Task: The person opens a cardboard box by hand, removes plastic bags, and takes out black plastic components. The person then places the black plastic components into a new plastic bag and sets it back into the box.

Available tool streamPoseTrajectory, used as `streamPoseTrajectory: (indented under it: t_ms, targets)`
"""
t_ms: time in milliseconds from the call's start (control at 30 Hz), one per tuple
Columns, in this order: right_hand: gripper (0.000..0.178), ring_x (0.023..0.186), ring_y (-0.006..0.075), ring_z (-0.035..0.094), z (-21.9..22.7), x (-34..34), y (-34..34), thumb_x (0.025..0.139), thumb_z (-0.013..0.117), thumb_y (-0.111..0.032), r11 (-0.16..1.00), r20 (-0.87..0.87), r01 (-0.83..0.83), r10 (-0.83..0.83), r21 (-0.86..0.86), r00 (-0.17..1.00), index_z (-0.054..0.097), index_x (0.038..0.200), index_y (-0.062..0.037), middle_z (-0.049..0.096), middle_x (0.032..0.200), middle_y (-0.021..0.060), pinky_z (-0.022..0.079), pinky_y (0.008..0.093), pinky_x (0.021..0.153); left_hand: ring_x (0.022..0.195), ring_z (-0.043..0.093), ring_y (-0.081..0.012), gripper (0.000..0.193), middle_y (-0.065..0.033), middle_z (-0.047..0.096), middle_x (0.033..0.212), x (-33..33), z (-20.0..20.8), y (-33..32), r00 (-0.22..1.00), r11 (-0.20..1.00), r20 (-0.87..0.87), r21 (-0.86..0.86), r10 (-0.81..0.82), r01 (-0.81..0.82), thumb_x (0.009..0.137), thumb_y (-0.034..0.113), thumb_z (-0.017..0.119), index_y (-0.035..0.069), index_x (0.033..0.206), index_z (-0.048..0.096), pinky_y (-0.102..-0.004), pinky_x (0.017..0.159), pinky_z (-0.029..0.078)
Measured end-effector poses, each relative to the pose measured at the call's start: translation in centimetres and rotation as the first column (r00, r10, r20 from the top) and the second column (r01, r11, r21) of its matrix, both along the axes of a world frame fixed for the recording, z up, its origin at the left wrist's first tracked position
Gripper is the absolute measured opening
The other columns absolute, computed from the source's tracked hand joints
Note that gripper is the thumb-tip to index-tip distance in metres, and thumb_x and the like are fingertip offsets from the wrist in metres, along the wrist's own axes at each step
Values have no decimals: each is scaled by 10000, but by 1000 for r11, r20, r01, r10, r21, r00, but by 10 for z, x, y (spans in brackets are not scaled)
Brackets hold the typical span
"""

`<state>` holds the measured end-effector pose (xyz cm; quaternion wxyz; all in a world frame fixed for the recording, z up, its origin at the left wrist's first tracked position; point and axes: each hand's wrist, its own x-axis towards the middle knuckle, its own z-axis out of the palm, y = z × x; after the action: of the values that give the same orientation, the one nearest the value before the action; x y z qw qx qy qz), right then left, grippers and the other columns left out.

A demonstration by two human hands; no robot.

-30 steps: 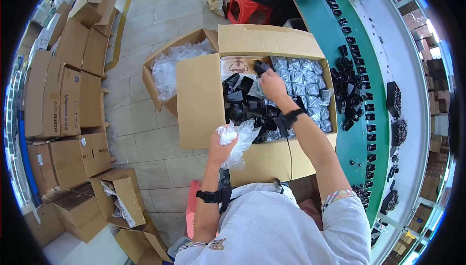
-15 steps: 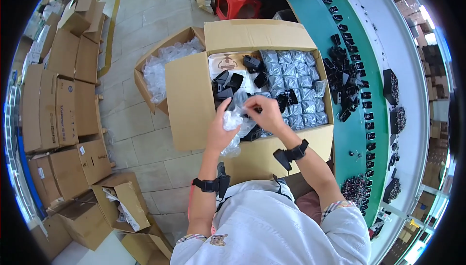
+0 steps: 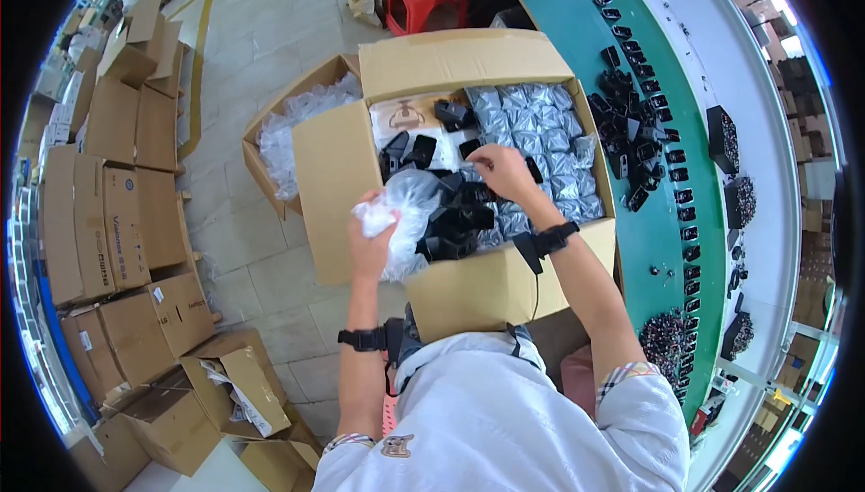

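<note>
Both hands have parted since half a second ago, when they met at the clear plastic: the right hand (image 3: 503, 172) is now over the middle of the open carton (image 3: 338, 190), and the left hand (image 3: 371, 238) is farther out, over the carton's left edge toward its near corner. Right of the carton runs a teal bench (image 3: 644, 285) with a heap of black devices and a row of small dark pieces; against its left side stands a smaller box (image 3: 338, 73) of clear bags. Silver-wrapped parcels (image 3: 530, 118) fill the carton's right part in rows, and loose black devices (image 3: 459, 220) crowd its near left part, their long axes pointing various ways. The left fingers are closed around crumpled clear plastic bags (image 3: 410, 213), which hang over the devices. The right thumb and forefinger are drawn together; I cannot tell whether anything is between them. Just beyond their tips lies a partly hidden single device (image 3: 468, 147), its long axis unclear; the right hand is much nearer it than the left.
</note>
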<state>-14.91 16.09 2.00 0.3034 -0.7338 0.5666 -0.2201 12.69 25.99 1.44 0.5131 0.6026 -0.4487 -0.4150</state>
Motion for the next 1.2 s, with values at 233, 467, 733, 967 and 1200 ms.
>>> streamPoseTrajectory:
  t_ms: [233,467,733,967,1200]
  targets:
    - [227,984,359,649,-36,36,-35,772,615,-129,931,-455,-201,328,305,828,719,955,-44,688,1019,169,530,445,858,914,641,-147,382,-62,667,1022,17,13,30,976,998,-213,44,45,-36,785,2,715,-8,1148,596,-294,829,510]
    - [195,950,384,669,-41,42,-42,785,602,-120,953,-579,-105,257,283,774,711,888,5,683,977,241,549,440,838,914,645,-154,370,-55,660,991,20,5,63,951,972,-293,232,101,-32,782,16,727,-3,1125,588,-303,814,512]
    - [87,699,144,643,13,6,-23,867,643,-96,994,165,100,-104,33,981,692,902,-33,689,789,67,524,315,647,996,634,-181,444,-93,652,1087,17,8,67,913,961,-367,267,178,-80,776,32,749,-19,1181,574,-313,880,493]
    - [145,717,60,570,39,5,37,928,620,-96,905,643,22,-319,425,696,622,1044,-9,611,825,-8,486,220,668,1207,535,-240,607,-124,569,1318,-29,52,13,949,956,-118,-23,-292,291,732,75,791,40,1289,553,-354,1036,406]
    - [109,731,43,574,44,39,70,925,627,-99,886,681,-49,-317,460,660,644,1000,-21,640,837,-21,467,209,629,874,672,-225,429,-111,700,983,-5,3,23,855,892,256,159,-450,422,710,68,780,14,1107,627,-365,781,522]
